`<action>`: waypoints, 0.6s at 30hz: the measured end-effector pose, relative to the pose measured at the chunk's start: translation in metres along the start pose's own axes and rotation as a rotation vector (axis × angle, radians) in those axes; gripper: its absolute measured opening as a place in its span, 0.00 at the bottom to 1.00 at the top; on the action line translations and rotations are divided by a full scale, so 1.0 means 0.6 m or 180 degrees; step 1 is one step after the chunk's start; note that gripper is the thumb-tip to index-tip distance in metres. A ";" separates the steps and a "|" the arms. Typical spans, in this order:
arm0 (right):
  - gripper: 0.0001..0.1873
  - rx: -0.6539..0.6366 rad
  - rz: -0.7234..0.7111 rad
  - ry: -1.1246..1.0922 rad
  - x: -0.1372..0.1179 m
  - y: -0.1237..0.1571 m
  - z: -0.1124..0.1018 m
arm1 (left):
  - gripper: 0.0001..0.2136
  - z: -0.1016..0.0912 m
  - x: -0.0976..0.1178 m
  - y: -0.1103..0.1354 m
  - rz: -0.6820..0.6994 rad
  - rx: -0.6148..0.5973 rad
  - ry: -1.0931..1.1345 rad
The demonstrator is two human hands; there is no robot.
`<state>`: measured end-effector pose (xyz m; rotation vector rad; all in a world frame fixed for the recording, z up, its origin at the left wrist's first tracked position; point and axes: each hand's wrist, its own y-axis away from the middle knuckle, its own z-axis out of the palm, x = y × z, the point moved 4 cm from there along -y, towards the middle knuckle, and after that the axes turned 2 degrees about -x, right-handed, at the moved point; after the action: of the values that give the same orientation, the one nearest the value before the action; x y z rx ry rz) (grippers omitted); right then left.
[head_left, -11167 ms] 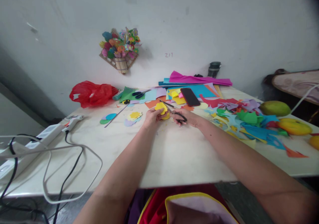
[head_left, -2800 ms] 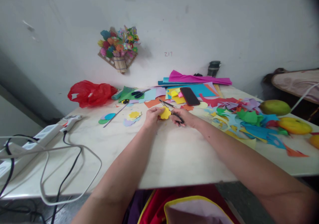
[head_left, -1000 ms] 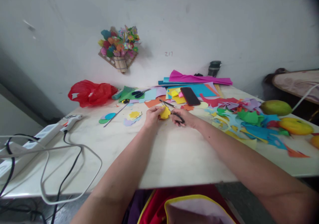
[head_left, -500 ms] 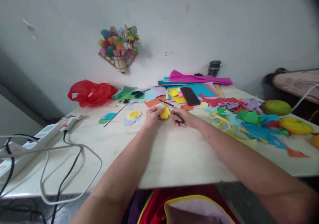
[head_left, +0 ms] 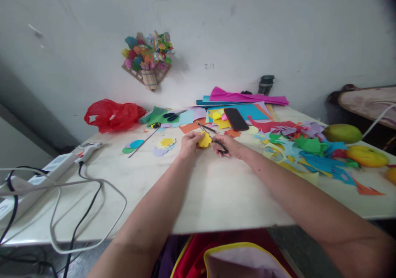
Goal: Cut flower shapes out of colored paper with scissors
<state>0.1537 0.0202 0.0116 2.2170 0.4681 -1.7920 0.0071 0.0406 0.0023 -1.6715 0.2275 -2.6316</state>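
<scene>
Between the fingers of my left hand (head_left: 190,143) is a small yellow paper flower (head_left: 204,140) with a scalloped edge. My right hand (head_left: 229,145) is closed round the black handles of a pair of scissors (head_left: 221,146), whose blades reach to the flower's right edge. Whether the blades touch the paper I cannot make out. Left of my left hand lie a yellow paper flower (head_left: 167,142) on a cream one and a lilac paper cutout (head_left: 163,150). Just beyond my hands is an orange paper flower (head_left: 232,133).
A phone (head_left: 236,119) lies on coloured paper sheets at the back. Paper scraps (head_left: 309,146) and mangoes (head_left: 368,156) spread along the right. Dark-handled scissors (head_left: 175,115) and a red plastic bag (head_left: 113,115) are back left. A power strip (head_left: 57,164) with looping cables occupies the left edge.
The scissor handles in my right hand have drawn slightly closer together. My left hand and the yellow flower stay almost in place.
</scene>
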 end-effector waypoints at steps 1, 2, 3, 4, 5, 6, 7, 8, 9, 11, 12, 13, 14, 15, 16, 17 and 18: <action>0.13 -0.0008 -0.0005 -0.0009 0.000 0.000 0.000 | 0.18 0.000 0.000 0.000 0.0011 0.0005 0.0003; 0.13 -0.0011 -0.0007 -0.0017 0.000 0.000 0.000 | 0.18 0.000 0.000 0.000 0.0015 0.0009 0.0001; 0.13 -0.0011 -0.0010 -0.0022 0.001 0.000 0.000 | 0.18 -0.001 0.000 -0.001 0.0015 0.0015 -0.0004; 0.13 -0.0012 -0.0013 -0.0024 0.001 0.000 0.000 | 0.18 -0.001 -0.001 -0.001 0.0012 0.0020 -0.0006; 0.13 -0.0012 -0.0019 -0.0024 0.002 -0.001 0.000 | 0.18 -0.002 -0.001 -0.001 0.0003 0.0020 -0.0007; 0.13 -0.0005 -0.0026 -0.0027 0.004 -0.002 0.000 | 0.18 -0.002 -0.002 -0.002 -0.0006 0.0014 -0.0007; 0.13 0.0002 -0.0030 -0.0033 0.005 -0.003 -0.001 | 0.18 -0.003 -0.002 -0.002 -0.0008 0.0010 -0.0008; 0.13 0.0003 -0.0027 -0.0036 0.007 -0.003 -0.001 | 0.17 -0.003 -0.002 -0.002 -0.0004 0.0011 -0.0014; 0.13 0.0002 -0.0019 -0.0036 0.008 -0.004 -0.001 | 0.17 -0.003 -0.001 -0.002 0.0001 0.0016 -0.0026; 0.12 0.0006 -0.0004 -0.0025 0.010 -0.006 -0.002 | 0.17 -0.004 -0.001 -0.001 0.0013 0.0046 -0.0046; 0.12 0.0007 -0.0002 -0.0018 0.011 -0.006 -0.002 | 0.17 -0.004 0.000 0.000 0.0014 0.0067 -0.0052; 0.12 0.0011 -0.0008 -0.0018 0.011 -0.006 -0.002 | 0.17 -0.004 0.000 0.000 0.0006 0.0086 -0.0052; 0.12 0.0013 -0.0014 -0.0028 0.010 -0.006 -0.002 | 0.17 -0.003 0.000 0.000 -0.0009 0.0096 -0.0046; 0.12 0.0013 -0.0009 -0.0046 0.010 -0.006 -0.001 | 0.16 -0.003 0.000 0.001 -0.0025 0.0100 -0.0036; 0.12 0.0011 0.0002 -0.0067 0.009 -0.005 0.000 | 0.16 -0.003 0.000 0.001 -0.0039 0.0097 -0.0025; 0.11 0.0012 0.0020 -0.0085 0.008 -0.005 0.000 | 0.16 -0.002 0.001 0.001 -0.0052 0.0088 -0.0016; 0.11 0.0016 0.0039 -0.0097 0.007 -0.004 0.001 | 0.17 -0.002 0.001 0.001 -0.0058 0.0076 -0.0007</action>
<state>0.1532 0.0227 0.0074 2.1881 0.4434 -1.8200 0.0058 0.0404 0.0021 -1.6775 0.1811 -2.6344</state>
